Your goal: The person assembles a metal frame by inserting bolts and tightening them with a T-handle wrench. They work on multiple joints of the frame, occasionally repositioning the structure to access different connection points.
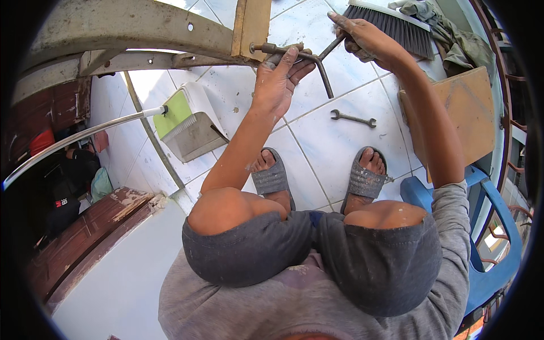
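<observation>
A dark three-armed socket wrench (325, 75) reaches across to a bolt (253, 49) in the side of a wooden post (250, 25). My left hand (277, 82) is closed around the wrench's shaft near its socket end, thumb on top. Farther right, my right hand (368, 42) grips the end of another arm of the wrench, its index finger stretched out. The third arm points down toward me, free of both hands. Grey dust coats my fingers. On the tiles below the wrench lies an open-ended spanner (353, 118).
Pale beams (141, 28) run off left from the post. A long-handled dustpan (195, 136) stands left of my left forearm. At the far right are a broom head (388, 25), a crumpled cloth (453, 37) and a wooden board (462, 113). A blue plastic chair (498, 266) sits by my right elbow.
</observation>
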Tool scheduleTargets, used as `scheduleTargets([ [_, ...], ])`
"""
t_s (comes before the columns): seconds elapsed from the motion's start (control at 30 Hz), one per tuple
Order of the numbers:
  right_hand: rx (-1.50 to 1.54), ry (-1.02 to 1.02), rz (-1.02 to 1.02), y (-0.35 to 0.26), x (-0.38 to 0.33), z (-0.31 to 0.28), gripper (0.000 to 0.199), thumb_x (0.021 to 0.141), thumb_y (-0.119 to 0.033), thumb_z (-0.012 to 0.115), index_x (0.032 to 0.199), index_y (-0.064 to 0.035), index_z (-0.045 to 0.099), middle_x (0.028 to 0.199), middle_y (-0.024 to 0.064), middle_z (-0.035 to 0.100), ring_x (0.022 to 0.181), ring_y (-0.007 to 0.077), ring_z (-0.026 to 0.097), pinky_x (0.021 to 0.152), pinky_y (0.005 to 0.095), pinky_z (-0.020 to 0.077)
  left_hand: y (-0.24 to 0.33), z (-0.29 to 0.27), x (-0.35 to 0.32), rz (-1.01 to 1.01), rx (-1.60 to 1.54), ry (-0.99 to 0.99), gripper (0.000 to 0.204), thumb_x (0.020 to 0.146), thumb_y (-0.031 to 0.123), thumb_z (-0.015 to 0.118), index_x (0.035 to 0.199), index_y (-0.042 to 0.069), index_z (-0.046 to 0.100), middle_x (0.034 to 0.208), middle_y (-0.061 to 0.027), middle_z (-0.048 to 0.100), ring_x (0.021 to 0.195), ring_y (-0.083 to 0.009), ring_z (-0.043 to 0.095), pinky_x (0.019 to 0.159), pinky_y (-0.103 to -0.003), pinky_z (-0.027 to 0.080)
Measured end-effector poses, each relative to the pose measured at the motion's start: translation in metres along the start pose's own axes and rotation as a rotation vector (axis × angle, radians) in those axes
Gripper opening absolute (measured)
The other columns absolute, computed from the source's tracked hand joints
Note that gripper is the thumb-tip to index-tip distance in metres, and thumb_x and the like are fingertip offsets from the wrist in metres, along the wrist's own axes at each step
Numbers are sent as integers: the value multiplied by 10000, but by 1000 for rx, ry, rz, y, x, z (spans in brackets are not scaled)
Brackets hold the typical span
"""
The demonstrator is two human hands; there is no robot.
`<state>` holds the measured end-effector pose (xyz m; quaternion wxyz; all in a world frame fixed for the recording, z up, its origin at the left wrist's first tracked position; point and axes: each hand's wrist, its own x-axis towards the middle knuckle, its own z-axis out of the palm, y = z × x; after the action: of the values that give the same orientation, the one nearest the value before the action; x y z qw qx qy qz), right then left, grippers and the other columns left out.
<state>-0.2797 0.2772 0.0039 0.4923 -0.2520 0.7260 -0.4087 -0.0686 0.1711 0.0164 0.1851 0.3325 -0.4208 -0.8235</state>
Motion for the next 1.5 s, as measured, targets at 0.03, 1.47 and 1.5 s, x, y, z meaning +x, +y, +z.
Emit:
scheduleTargets([
  [0.03,-11,22,-21,1,3,4,537,983,-600,508,907,-78,605,635,-30,489,502,32,410,417,172,339,3,-14,-2,-11,19,-69,344,966,262,667,1160,-18,623,1071,-131,675,969,-262,688,880,-396,590],
  [1.47,-165,-87,181,-41,0,12,278,1059,-237,449,1067,16,563,869,40,577,905,109,666,821,192,587,-111,-57,-142,-462,-91,-276,319,1064,432,421,974,129,458,722,29,336,672,-114,366,726,-322,413],
  [1.5,-289,-122,125,-34,-2,7,288,1062,-239,436,999,11,563,847,37,564,908,113,672,837,190,592,-125,-50,-150,-437,-134,-308,323,1066,437,412,947,138,426,732,26,326,676,-118,359,713,-327,403],
])
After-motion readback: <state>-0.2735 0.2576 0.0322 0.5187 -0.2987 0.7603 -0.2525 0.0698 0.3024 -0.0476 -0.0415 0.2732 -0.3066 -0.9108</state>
